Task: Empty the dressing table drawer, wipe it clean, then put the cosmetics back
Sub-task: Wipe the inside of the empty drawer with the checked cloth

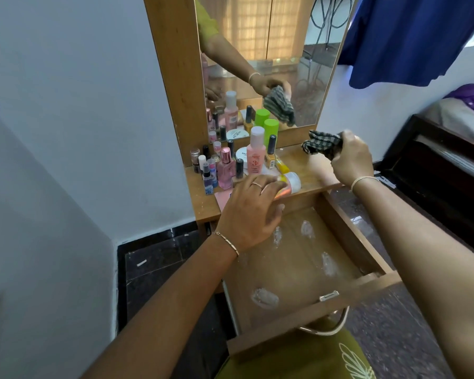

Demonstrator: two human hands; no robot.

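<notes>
The wooden drawer point(348, 233) is pulled out and holds no cosmetics; whitish smears mark its floor. Several cosmetics stand on the dressing table top point(298, 162): nail polish bottles, a pink perfume bottle point(226, 170), a pink-capped bottle point(256, 154), a green-capped bottle point(271, 129). My left hand point(250, 212) rests at the table's front edge, fingers around a white-capped bottle point(291, 183) lying on its side. My right hand point(352, 160) is above the table top on the right, gripping a crumpled checked cloth point(322, 144).
A mirror point(263, 58) in a wooden frame rises behind the table. A white wall stands to the left, a dark bed frame point(435, 165) to the right, a blue curtain point(421, 36) above it. A dark tiled floor lies below.
</notes>
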